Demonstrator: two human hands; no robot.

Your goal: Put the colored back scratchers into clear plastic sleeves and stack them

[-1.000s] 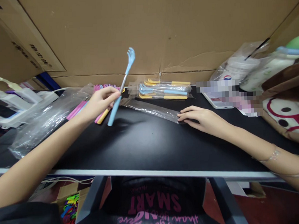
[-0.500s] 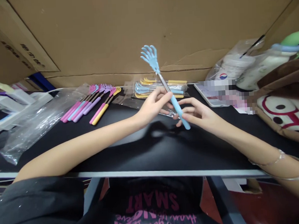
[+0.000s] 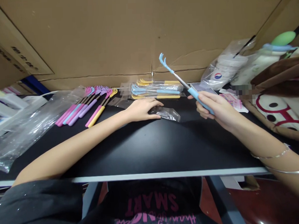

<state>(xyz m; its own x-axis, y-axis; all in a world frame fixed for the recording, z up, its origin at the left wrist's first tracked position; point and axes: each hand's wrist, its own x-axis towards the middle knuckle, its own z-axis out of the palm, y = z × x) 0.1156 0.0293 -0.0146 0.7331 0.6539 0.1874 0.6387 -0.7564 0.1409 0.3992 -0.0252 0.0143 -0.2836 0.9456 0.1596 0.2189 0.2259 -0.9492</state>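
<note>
A light-blue back scratcher with a metal shaft is gripped by its handle in my right hand, raised above the table's right side. Its claw head tilts up and to the left, seen edge-on. My left hand lies low over the tabletop, palm down, thumb and fingers apart. Under and beside those fingers is a crumpled clear plastic sleeve, partly covered by the hand. Just behind the left hand lie several bagged back scratchers, blue and yellow.
Unwrapped back scratchers in pink, blue, purple and yellow lie in a row at left. Beside them stretches a large clear plastic bag. A white power strip, bagged cup, bottle and plush item flank the black table.
My left hand has let go of the blue back scratcher and dropped to the plastic sleeve. My right hand has carried the scratcher to the right and turned it.
</note>
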